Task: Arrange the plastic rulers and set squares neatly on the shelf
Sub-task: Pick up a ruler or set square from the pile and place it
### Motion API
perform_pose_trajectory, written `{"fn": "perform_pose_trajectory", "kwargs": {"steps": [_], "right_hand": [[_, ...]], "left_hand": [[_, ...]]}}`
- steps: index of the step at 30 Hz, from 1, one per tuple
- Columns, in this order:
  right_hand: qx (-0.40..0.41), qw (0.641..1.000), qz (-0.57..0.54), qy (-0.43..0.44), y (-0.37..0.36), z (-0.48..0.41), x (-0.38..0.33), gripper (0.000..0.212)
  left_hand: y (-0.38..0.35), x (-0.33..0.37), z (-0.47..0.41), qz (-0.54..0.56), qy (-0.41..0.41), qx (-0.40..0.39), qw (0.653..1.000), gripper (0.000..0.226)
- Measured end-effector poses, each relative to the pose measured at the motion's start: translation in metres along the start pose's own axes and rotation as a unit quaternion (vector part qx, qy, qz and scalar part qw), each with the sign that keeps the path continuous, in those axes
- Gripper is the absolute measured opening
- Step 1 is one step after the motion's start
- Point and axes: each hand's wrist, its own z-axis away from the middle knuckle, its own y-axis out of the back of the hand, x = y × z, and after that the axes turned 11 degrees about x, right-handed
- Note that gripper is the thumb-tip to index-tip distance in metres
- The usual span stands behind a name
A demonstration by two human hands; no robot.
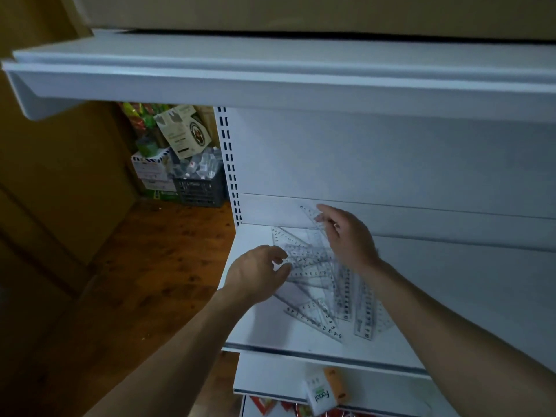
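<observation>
A loose heap of clear plastic rulers and set squares (313, 284) lies scattered on the white shelf (451, 311). My left hand (258, 272) reaches into the left side of the heap, its fingers curled and pinching the end of a clear ruler (304, 267). My right hand (346, 236) is at the back of the heap, fingers pinching a clear set square (311, 213) that tilts up against the back panel. Two straight rulers (365, 314) lie near the front right of the heap, and a set square (316, 317) lies at the front.
Another white shelf (270, 79) overhangs close above. Below, a lower shelf holds a tissue pack (320, 392) and an orange item (337, 383). To the left, a wooden floor (150, 266) with a grey crate (200, 188) and boxes behind the shelf upright.
</observation>
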Motion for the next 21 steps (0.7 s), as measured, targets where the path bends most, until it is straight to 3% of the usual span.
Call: {"fn": "perform_pose_trajectory", "kwargs": {"steps": [6,11,18,21], "right_hand": [[0.011,0.975,-0.164,-0.153,0.016,-0.007,-0.019,0.032],[-0.052,0.954,-0.227,-0.187,0.027,0.001,-0.023,0.038],[-0.141,0.925,-0.288,-0.204,0.045,0.022,-0.027,0.045],[-0.135,0.922,-0.291,-0.216,0.056,0.030,-0.029,0.037]], "left_hand": [[0.005,0.010,-0.009,0.196,0.088,-0.027,0.976,0.037],[0.010,0.027,-0.012,0.462,0.222,-0.068,0.856,0.038],[0.002,0.040,-0.011,0.571,0.248,-0.107,0.776,0.036],[-0.004,0.049,-0.009,0.594,0.246,-0.100,0.759,0.030]]}}
